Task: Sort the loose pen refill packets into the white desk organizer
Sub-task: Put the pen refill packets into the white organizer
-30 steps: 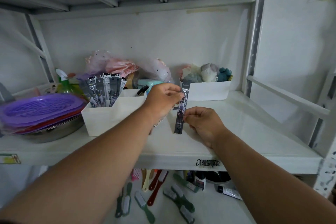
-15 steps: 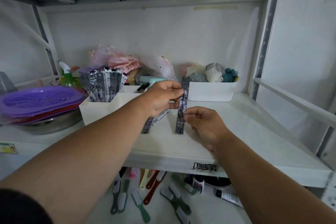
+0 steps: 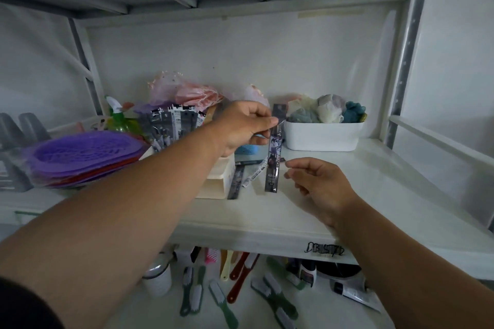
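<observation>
My left hand (image 3: pixel 244 127) pinches the top of a long dark pen refill packet (image 3: pixel 274 163), which hangs upright above the shelf. My right hand (image 3: pixel 319 184) hovers just to its right with loosely curled fingers, apart from the packet and holding nothing. The white desk organizer (image 3: pixel 219 179) stands on the shelf behind my left forearm, mostly hidden by it. Several refill packets (image 3: pixel 173 123) stand upright in its left compartment. Two loose packets (image 3: pixel 247 177) lie flat on the shelf between the organizer and the held packet.
A stack of purple and red plastic trays (image 3: pixel 80 157) sits at the left. A white bin (image 3: pixel 322 136) of sponges stands at the back right. Pink bags (image 3: pixel 187 91) and a spray bottle (image 3: pixel 117 115) are behind. Brushes (image 3: pixel 270 288) lie on the lower shelf.
My right hand has let go of the packet's lower part and drawn a little to the right. My left hand still holds the packet's top. The view has shifted and darkened.
</observation>
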